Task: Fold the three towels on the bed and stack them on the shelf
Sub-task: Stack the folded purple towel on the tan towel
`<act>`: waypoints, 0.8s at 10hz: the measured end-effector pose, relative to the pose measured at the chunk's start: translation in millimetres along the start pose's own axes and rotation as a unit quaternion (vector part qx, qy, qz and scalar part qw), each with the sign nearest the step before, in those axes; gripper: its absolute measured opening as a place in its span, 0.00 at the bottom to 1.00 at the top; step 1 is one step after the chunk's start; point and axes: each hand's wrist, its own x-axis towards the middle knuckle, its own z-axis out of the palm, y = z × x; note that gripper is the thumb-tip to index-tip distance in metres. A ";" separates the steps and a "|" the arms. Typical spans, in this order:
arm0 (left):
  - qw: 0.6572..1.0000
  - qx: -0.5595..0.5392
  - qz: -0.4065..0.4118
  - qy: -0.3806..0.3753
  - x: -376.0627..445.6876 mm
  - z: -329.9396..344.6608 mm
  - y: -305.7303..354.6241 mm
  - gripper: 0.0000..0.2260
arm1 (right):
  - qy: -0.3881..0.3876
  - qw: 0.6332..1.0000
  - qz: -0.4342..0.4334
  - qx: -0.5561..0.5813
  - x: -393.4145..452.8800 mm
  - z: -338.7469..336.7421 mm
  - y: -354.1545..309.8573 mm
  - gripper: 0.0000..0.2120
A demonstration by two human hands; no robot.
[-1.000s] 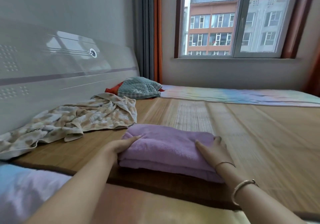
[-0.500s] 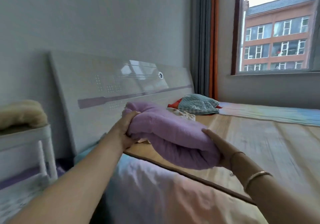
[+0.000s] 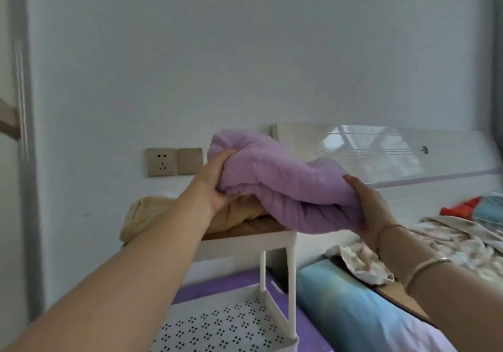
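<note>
Holding the folded purple towel (image 3: 285, 188) up in the air, both hands are closed tight on it: the left hand (image 3: 217, 185) squeezes one end in a bunch and the right hand (image 3: 373, 210) cups the other end from below. The towel hangs just above the top of the white shelf (image 3: 272, 238), near its right edge, and it sags in the middle. A tan towel (image 3: 152, 212) already lies on that top, mostly toward the left edge. A patterned towel (image 3: 449, 240) is spread loose on the bed (image 3: 353, 311), so I think it is not folded yet. Things could go wrong from here. The left hand is scrunching its end, so the folds may come undone when the towel is set down. The tan one looks lumpy, so the purple one could tip and slide off the right edge. Laying it flat and in the middle should help.
</note>
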 end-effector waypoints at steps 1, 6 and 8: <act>0.899 0.408 -0.156 0.024 7.5 1.8 26.2 0.06 | -0.003 0.998 -0.060 -0.005 23.5 46.7 -24.2 0.36; 0.844 0.426 -0.145 0.292 -15.0 -77.2 88.7 0.07 | -0.071 0.956 -0.033 -0.282 29.3 148.7 20.6 0.26; 0.824 0.422 -0.191 0.327 8.3 -80.1 102.6 0.08 | -0.021 0.955 -0.091 -0.282 40.1 159.5 2.4 0.21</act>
